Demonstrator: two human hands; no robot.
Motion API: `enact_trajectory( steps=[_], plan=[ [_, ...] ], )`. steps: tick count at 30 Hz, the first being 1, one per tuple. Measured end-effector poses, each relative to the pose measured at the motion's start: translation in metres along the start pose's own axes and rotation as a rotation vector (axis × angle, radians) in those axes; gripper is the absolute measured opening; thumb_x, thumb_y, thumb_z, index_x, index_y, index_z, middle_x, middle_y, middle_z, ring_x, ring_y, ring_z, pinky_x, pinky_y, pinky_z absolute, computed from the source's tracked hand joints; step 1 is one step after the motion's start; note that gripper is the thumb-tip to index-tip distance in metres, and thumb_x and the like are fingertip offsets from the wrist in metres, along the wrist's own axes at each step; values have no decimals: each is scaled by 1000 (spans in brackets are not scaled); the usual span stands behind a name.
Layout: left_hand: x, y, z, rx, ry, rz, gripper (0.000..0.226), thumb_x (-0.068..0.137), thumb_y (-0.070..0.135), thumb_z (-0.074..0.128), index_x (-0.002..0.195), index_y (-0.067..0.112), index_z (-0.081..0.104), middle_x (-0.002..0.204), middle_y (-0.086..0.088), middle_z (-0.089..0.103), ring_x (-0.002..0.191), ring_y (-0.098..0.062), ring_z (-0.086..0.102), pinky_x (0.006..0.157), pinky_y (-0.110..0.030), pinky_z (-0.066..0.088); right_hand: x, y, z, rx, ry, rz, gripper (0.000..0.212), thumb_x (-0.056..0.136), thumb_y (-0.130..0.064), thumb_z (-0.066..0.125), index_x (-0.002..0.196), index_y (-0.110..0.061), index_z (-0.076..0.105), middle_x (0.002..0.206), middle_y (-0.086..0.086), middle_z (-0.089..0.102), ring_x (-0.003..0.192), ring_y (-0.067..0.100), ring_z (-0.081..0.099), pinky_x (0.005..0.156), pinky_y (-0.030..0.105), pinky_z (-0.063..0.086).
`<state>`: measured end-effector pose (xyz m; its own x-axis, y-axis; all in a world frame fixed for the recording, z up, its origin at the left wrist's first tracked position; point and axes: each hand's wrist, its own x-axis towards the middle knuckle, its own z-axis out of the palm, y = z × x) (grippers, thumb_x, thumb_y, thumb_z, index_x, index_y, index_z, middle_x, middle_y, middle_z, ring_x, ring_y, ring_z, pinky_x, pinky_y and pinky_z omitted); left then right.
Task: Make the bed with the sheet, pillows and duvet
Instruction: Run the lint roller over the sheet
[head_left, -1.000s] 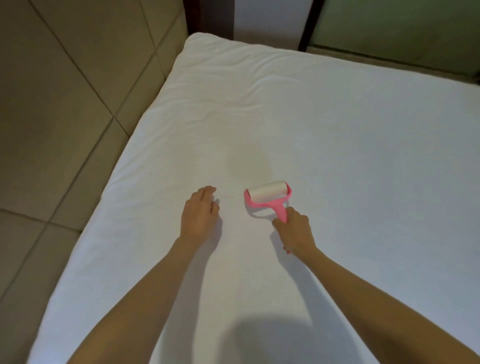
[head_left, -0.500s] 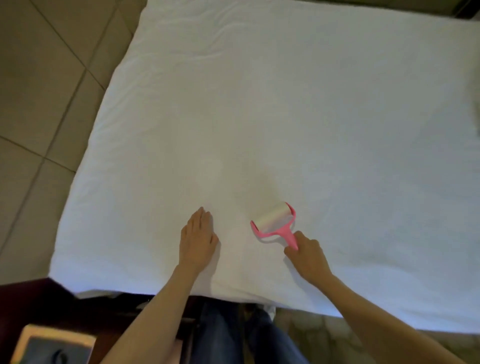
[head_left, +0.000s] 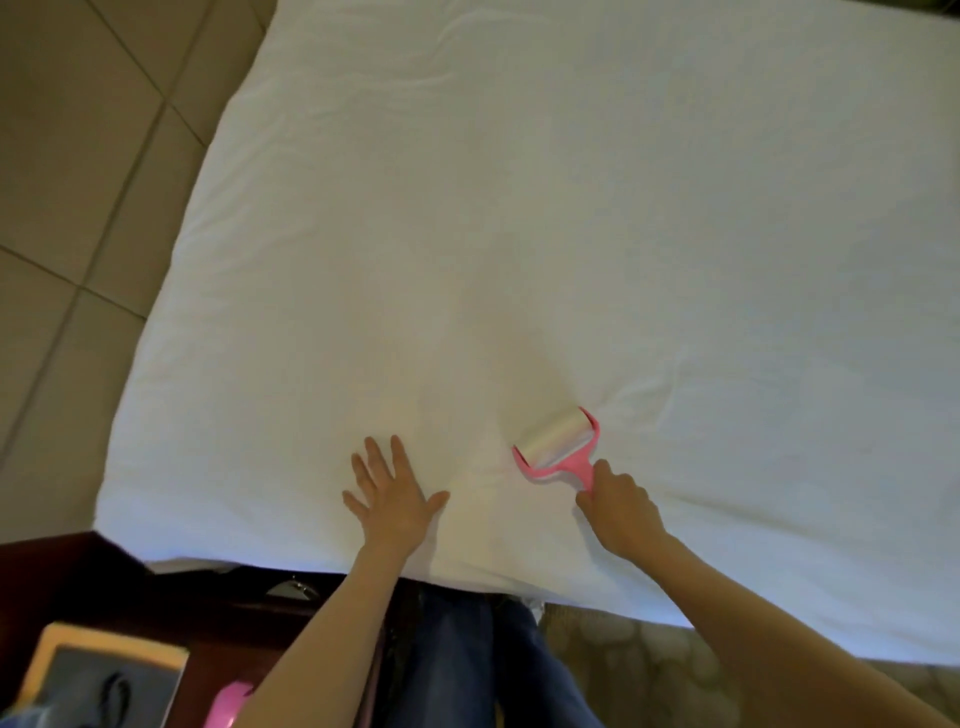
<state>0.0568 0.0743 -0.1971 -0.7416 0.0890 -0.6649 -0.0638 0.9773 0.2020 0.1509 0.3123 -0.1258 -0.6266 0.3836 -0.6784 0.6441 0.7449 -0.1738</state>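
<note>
A white sheet (head_left: 571, 218) covers the mattress and fills most of the view, with light creases near its near edge. My left hand (head_left: 392, 493) lies flat on the sheet with its fingers spread, close to the near edge. To its right my right hand (head_left: 621, 512) grips the handle of a pink lint roller (head_left: 558, 447), whose white roll rests on the sheet. No pillows or duvet are in view.
Beige floor tiles (head_left: 78, 208) lie left of the bed. A dark wooden piece of furniture (head_left: 93, 582) stands at the lower left with a framed item (head_left: 104, 675) on it. My jeans-clad legs (head_left: 467, 660) are against the bed's near edge, on patterned floor (head_left: 649, 670).
The view has tilted down towards the bed's near edge. My left hand has spread its fingers flat. The lint roller has been drawn nearer to the near edge and turned at an angle.
</note>
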Motion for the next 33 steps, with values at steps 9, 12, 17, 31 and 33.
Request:
enact_trajectory(
  steps=[9, 12, 17, 31, 33],
  plan=[
    [5, 11, 1, 105, -18, -95, 118, 81, 67, 52, 141, 14, -35, 142, -19, -44, 140, -42, -26, 107, -70, 8, 93, -116, -49, 67, 11, 56, 31, 94, -24, 47, 119, -6, 44, 113, 16, 58, 99, 36, 62, 75, 40, 50],
    [13, 18, -2, 70, -100, -129, 121, 83, 62, 56, 135, 12, -41, 138, -20, -49, 137, -44, -32, 106, -72, 5, 121, -151, -66, 73, 45, 23, 27, 94, -19, 47, 117, -4, 47, 111, 17, 59, 97, 36, 63, 66, 32, 43],
    [18, 25, -7, 12, -156, -154, 118, 87, 54, 57, 132, 9, -42, 134, -20, -52, 134, -46, -35, 103, -75, 1, 162, -204, -97, 49, 89, -104, 27, 95, -16, 45, 116, 0, 51, 110, 19, 62, 95, 36, 65, 75, 35, 49],
    [19, 36, -6, 103, -174, -263, 110, 92, 45, 51, 130, 5, -44, 141, -23, -46, 135, -47, -33, 105, -74, 2, 142, -167, -105, 64, 7, -172, 13, 92, -12, 42, 97, -5, 51, 96, 19, 64, 65, 33, 64, 65, 37, 54],
    [16, 40, -5, 126, -149, -276, 107, 93, 41, 50, 134, 4, -41, 143, -24, -44, 136, -47, -31, 106, -74, 4, 129, -141, -95, 45, -12, -151, 19, 93, -14, 43, 108, -5, 50, 105, 17, 61, 85, 35, 66, 70, 36, 52]
  ],
)
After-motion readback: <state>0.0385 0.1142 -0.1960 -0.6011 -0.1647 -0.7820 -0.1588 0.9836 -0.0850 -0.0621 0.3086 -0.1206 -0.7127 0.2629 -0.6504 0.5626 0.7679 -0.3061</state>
